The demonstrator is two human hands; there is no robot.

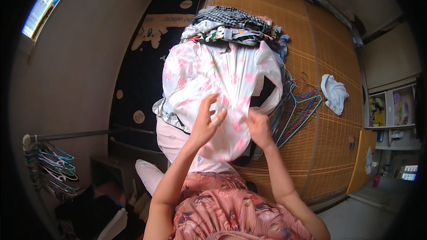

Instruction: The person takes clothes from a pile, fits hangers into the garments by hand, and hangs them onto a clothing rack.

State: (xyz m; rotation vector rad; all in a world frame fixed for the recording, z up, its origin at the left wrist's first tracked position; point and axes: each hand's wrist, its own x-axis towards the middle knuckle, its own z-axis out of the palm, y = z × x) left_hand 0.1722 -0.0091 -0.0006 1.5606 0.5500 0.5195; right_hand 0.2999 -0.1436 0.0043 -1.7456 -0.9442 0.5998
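Observation:
A thin white cloth item with pink paw prints is spread across my lap and the bed edge, with folds running down its middle. My left hand is over its centre with thumb and fingers apart; a tan bandage wraps the thumb. At the cloth's right side, my right hand pinches the edge, though the fingertips are slightly blurred. Just above that hand a gap in the cloth shows something dark underneath. Beyond the cloth rises a pile of folded clothes, a black-and-white checked piece on top.
Several plastic hangers lie on the bamboo mat to the right, near a crumpled pale cloth. More hangers hang from a rail at lower left. A dark patterned rug lies along the wall; shelves stand far right.

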